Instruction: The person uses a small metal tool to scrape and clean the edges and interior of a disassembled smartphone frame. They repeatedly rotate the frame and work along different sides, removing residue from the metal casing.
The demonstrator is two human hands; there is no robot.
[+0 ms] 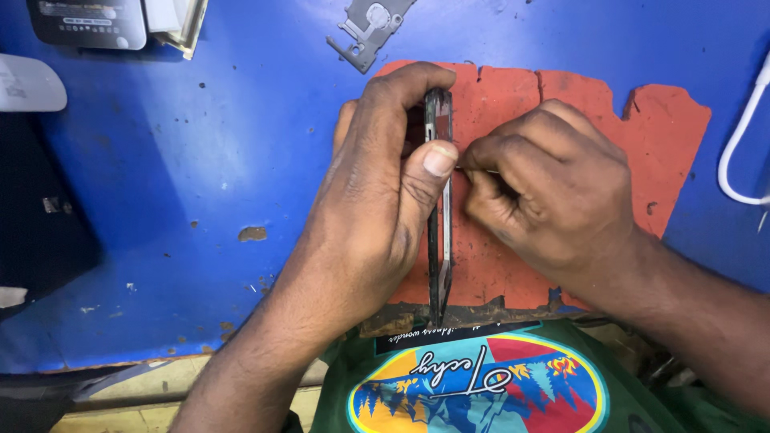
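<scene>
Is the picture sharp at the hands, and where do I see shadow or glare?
Head view: the left hand and right hand on the upright phone are sharp; soft shadow falls left of the left hand on the blue table; mild glare brightens the table's top right; no motion blur.

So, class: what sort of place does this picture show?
Probably a phone repair bench: the left hand holds a phone on edge over a worn orange mat, with a loose metal part on the scuffed blue bench.
</scene>
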